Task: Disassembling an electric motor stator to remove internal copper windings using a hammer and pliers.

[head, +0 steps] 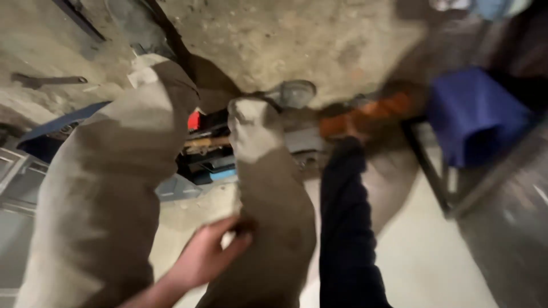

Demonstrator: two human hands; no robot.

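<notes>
Just beside the left hand (208, 256), whose fingers are pressed against it, a grey-brown trouser leg (274, 217) is touched. Beyond it, the dark-sleeved right arm (342, 228) is stretched toward an orange tool (365, 114); its hand's state cannot be told.

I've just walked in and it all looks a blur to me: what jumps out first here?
Two big dusty beige trouser legs fill the left and centre, and the left hand rests its fingers on one at the bottom. A dark blue sleeve reaches toward an orange tool; a blue container sits at right.
</notes>
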